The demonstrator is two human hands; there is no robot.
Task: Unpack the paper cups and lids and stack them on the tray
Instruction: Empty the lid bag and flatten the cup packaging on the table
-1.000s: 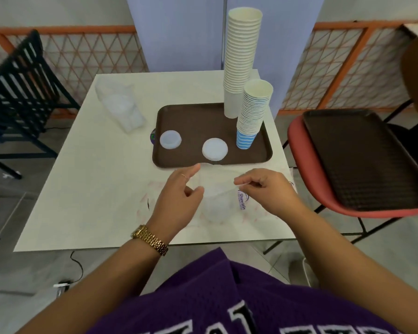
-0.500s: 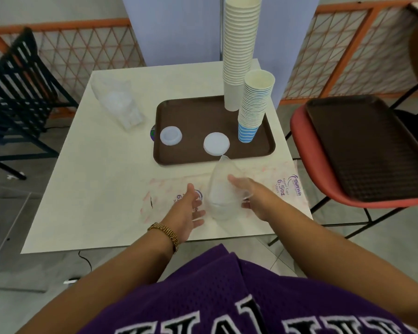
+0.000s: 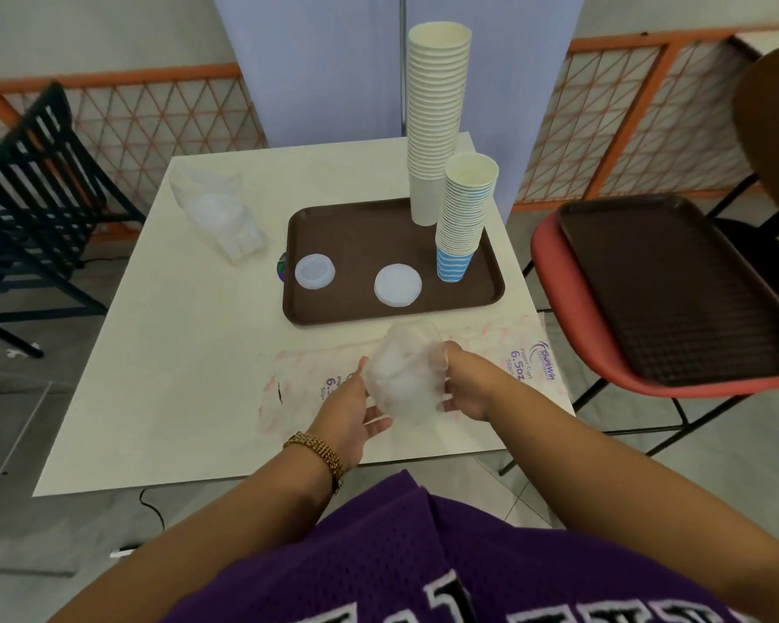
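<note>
Centrally, a clear plastic sleeve of lids is held between two bare hands just above the near edge of the bench. The left hand cups the sleeve from its 9 o'clock side with the palm turned up and the fingers curled under it. The right hand grasps it from 3 o'clock, fingers wrapped against the plastic. A gold watch sits on the left wrist.

Beneath the hands lies a flattened printed wrapper, marked for paper cups, spread across the bench front.

At 12 o'clock from the sleeve sits the brown tray. Two white lids rest flat on it, well apart: the smaller lid at the tray's 9 o'clock edge, the wider lid near its front rim. A tall stack of plain cups stands upright at the tray's far right. Just beside it, nearer the viewer, stands a shorter stack of blue-striped cups, leaning slightly.

At 10 o'clock on the bench lies a crumpled clear bag. A second brown tray rests on a red chair at 3 o'clock, off the bench. A black slatted chair stands at 9 o'clock, with orange lattice railing behind.
</note>
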